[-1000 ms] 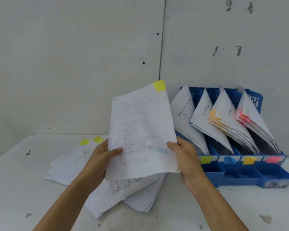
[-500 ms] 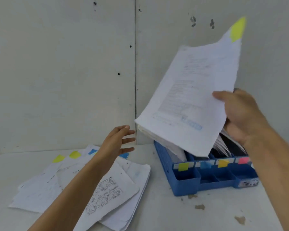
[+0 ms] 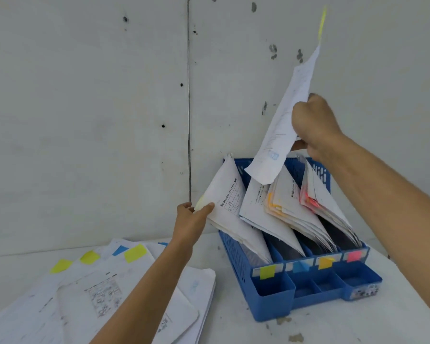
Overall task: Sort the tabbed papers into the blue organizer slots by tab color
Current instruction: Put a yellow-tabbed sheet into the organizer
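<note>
While right grip (image 3: 315,127) pinches curled sheet (image 3: 279,137) | left grip (image 3: 191,218) holds paper wedge (image 3: 230,204)

left hand (image 3: 189,220): bare | right hand (image 3: 314,124): bare | forearms (image 3: 159,274): both bare to the frame edge

A white table (image 3: 233,326) stands against the wall. On its left part lies a loose, fanned pile of papers (image 3: 85,294), with yellow tabs (image 3: 135,253) and a blue tab (image 3: 119,250) at the far edges. Near the pile, on the right, sits the blue organizer (image 3: 271,301). Small brownish stains (image 3: 296,338) mark the tabletop just in front of it.
</note>
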